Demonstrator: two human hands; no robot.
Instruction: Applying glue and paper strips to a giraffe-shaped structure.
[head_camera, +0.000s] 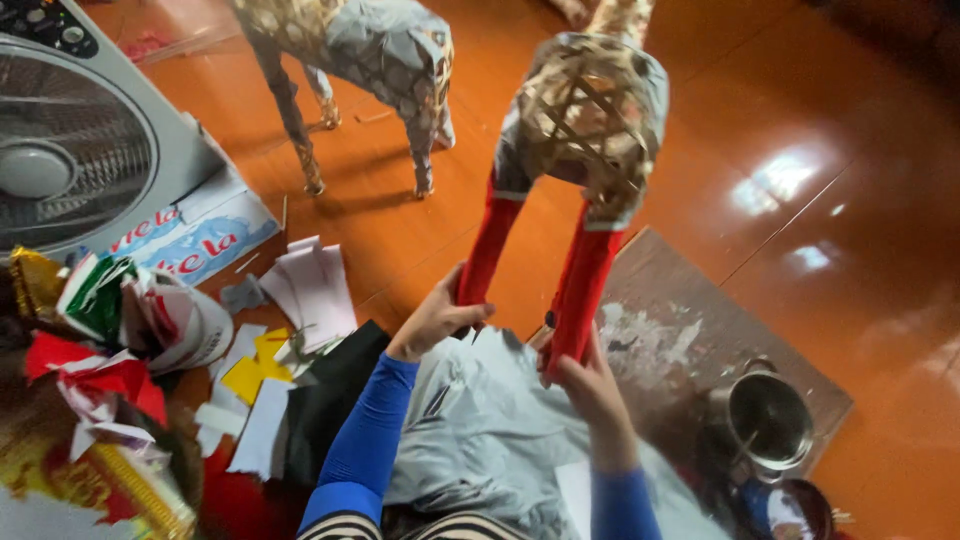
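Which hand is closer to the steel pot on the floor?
Right. The right hand grips a red leg beside the board where the steel pot sits; the left hand holds the other leg, farther away.

Glossy orange floor (860, 130) with window glare; grey fan (70, 150) at left

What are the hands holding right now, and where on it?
Both hands hold the woven animal frame by its two red-wrapped legs: the left hand grips the lower end of one leg, the right hand the lower end of the other.
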